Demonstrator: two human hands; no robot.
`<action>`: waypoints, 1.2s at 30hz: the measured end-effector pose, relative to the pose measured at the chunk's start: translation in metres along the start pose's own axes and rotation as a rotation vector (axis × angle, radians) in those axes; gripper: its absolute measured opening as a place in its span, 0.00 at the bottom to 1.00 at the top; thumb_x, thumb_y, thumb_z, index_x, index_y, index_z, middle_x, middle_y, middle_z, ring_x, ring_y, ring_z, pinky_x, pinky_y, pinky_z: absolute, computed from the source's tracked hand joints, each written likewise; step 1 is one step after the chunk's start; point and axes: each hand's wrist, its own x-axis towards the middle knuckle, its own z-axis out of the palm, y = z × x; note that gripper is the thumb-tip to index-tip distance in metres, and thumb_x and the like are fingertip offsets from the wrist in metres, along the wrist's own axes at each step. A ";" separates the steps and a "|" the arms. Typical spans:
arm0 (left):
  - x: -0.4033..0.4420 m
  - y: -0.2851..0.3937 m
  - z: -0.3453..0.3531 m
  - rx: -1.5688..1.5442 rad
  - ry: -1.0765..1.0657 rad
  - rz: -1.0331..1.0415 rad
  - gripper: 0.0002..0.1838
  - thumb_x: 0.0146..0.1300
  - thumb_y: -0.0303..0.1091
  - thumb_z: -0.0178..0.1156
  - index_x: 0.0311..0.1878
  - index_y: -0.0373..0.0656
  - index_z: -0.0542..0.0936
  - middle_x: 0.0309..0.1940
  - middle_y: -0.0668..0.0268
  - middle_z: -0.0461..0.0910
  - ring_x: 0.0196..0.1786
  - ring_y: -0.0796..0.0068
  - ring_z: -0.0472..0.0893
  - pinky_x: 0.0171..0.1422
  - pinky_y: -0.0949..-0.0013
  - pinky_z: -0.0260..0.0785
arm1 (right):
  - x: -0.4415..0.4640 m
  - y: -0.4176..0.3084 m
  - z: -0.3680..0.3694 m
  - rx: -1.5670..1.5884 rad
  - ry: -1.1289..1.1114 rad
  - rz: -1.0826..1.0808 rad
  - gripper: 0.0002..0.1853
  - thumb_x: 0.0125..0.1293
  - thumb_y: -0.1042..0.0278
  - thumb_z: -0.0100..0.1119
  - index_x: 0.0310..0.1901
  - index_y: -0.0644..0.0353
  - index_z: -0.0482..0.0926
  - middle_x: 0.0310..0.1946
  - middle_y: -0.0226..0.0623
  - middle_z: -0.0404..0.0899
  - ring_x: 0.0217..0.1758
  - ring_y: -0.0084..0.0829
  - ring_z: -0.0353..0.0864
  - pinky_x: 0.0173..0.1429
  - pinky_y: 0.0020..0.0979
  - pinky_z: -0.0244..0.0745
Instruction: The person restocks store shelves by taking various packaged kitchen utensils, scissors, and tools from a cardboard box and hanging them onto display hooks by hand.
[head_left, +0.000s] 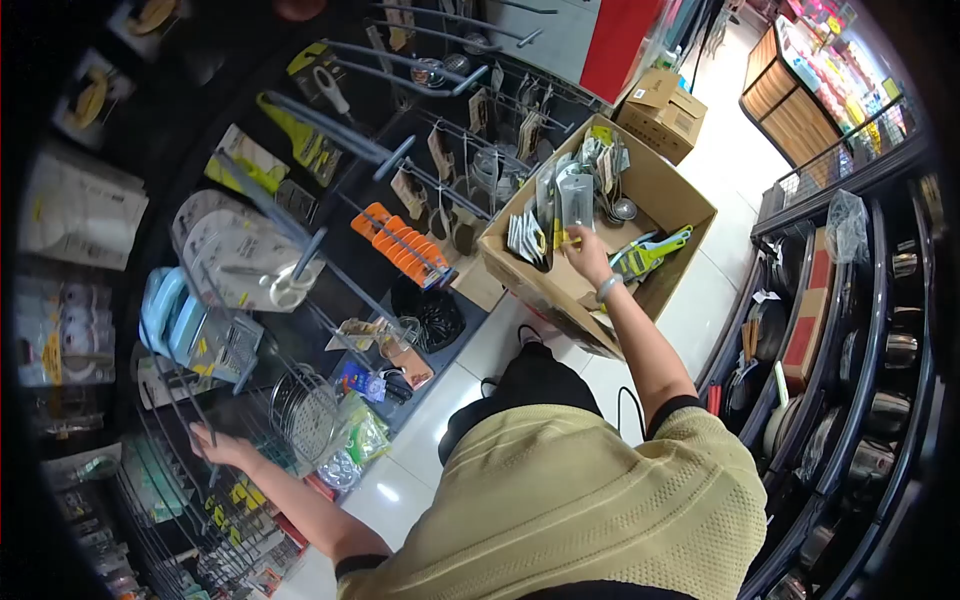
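My right hand (588, 257) reaches into an open cardboard box (697, 205), with its fingers closed at the lower end of a clear plastic package (577, 200). What is inside that package is too small to make out. Beside it in the box stand a bundle of carded items (527, 238), a ladle (624, 209) and green-packaged utensils (652, 254). Over on the left, my left hand (224, 448) has its fingers curled around the end of a metal display hook (213, 474). Round perforated metal strainers (303, 415) hang to the right of that hand.
Long metal hooks (340, 130) jut out from the rack, holding orange utensils (400, 243) and white cutting boards (240, 250). Shelves of pans (785, 425) line the right side. A closed carton (662, 112) stands behind the box. Packets (355, 440) lie low by the rack.
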 end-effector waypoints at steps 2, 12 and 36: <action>-0.036 0.010 -0.008 0.052 -0.016 -0.076 0.16 0.66 0.36 0.53 0.48 0.32 0.69 0.40 0.54 0.76 0.42 0.68 0.76 0.47 0.68 0.70 | 0.036 0.044 0.006 -0.131 0.108 -0.104 0.24 0.51 0.71 0.62 0.52 0.61 0.71 0.43 0.49 0.75 0.49 0.50 0.75 0.52 0.39 0.72; -0.173 0.037 -0.008 0.116 -0.273 -0.307 0.12 0.68 0.39 0.51 0.37 0.39 0.74 0.25 0.69 0.75 0.28 0.82 0.71 0.32 0.78 0.63 | 0.171 0.068 0.006 -0.553 -0.339 0.166 0.31 0.56 0.71 0.52 0.63 0.45 0.61 0.43 0.53 0.78 0.48 0.50 0.78 0.52 0.44 0.73; -0.306 0.083 0.100 0.022 -1.041 -0.310 0.07 0.64 0.30 0.56 0.39 0.36 0.78 0.30 0.65 0.79 0.33 0.80 0.77 0.39 0.76 0.69 | 0.090 -0.043 -0.128 -0.490 -0.432 -0.495 0.02 0.54 0.74 0.51 0.30 0.59 0.73 0.26 0.43 0.76 0.32 0.45 0.77 0.35 0.39 0.73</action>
